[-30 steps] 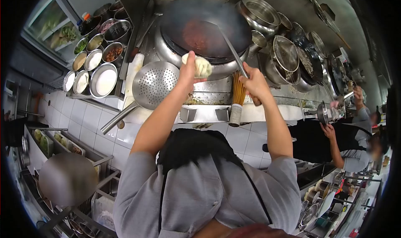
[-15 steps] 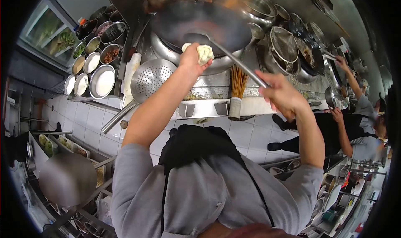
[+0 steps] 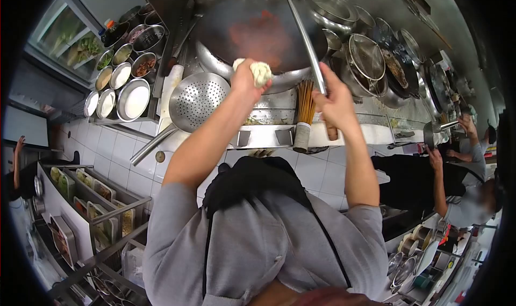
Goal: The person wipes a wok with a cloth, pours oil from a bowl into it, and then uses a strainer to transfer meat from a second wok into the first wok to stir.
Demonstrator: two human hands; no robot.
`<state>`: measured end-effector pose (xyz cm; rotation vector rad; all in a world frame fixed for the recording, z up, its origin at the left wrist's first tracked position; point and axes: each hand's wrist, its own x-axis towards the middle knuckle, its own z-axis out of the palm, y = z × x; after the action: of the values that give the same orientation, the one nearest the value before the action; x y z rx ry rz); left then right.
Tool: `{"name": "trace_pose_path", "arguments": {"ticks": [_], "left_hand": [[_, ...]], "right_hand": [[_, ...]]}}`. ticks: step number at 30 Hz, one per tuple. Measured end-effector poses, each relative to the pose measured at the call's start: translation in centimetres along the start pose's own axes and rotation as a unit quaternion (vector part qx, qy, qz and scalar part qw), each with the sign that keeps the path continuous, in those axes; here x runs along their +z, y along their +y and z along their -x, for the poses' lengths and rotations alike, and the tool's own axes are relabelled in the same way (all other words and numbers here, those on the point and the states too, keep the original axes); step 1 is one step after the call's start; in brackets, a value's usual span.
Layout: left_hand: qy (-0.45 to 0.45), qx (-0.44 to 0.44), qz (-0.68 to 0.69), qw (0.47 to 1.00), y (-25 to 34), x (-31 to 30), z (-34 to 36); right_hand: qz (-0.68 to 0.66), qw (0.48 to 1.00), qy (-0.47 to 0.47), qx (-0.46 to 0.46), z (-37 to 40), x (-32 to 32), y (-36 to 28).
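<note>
My left hand (image 3: 244, 81) is closed around a folded pale cloth (image 3: 262, 74) at the near rim of a large dark wok (image 3: 212, 34). Reddish food (image 3: 258, 40) lies in the wok, blurred by steam. My right hand (image 3: 337, 99) grips a long-handled metal ladle (image 3: 305, 34) near its wooden end. The ladle slants up over the wok's right side, its bowl close to the top edge of the view. Below the wok, a bamboo brush (image 3: 305, 110) stands between my hands. A perforated strainer (image 3: 196, 99) rests left of my left forearm.
Seasoning bowls (image 3: 133, 99) crowd the left counter. Metal pots and a wire strainer (image 3: 366, 56) stand to the right. A co-worker (image 3: 419, 169) holds a pan farther right, and another person's arm (image 3: 19, 155) shows at far left. Food containers (image 3: 102, 209) sit in a rack behind-left.
My right hand has lifted the ladle out of the wok, its bowl swinging up and away. The red food now shows. My left hand stays on the cloth. The co-worker's pan has moved.
</note>
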<state>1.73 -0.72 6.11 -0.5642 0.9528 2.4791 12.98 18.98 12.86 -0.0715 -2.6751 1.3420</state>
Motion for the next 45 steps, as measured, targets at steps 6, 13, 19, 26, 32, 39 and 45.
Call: {"name": "trace_pose_path", "arguments": {"ticks": [6, 13, 19, 26, 32, 39, 45], "left_hand": [[0.011, 0.008, -0.007, 1.000, -0.7, -2.2, -8.0], [0.029, -0.005, -0.038, 0.999, -0.3, -2.0, -7.8], [-0.030, -0.019, -0.001, 0.999, -1.4, -2.7, -5.2], [-0.076, -0.010, -0.013, 0.997, -4.1, -8.4, 2.1], [-0.026, 0.066, 0.004, 0.997, -2.1, -13.5, 5.1], [-0.030, 0.021, 0.012, 0.999, -1.4, -12.8, 5.1], [-0.048, -0.016, -0.061, 0.997, -0.2, -6.8, -0.5]], "right_hand": [[0.155, 0.981, 0.031, -0.112, -4.2, 4.0, 6.2], [0.218, 0.974, -0.054, 0.014, -5.3, 3.6, 4.0], [0.284, 0.956, -0.070, -0.011, -8.4, 4.5, 3.4], [0.282, 0.954, -0.102, 0.023, -6.9, 4.0, 2.4], [0.187, 0.974, -0.122, 0.047, -2.7, -0.4, 1.4], [0.145, 0.973, -0.108, 0.145, -2.8, 0.3, 0.9], [0.238, 0.964, -0.083, 0.081, -5.6, 1.7, 3.2]]}}
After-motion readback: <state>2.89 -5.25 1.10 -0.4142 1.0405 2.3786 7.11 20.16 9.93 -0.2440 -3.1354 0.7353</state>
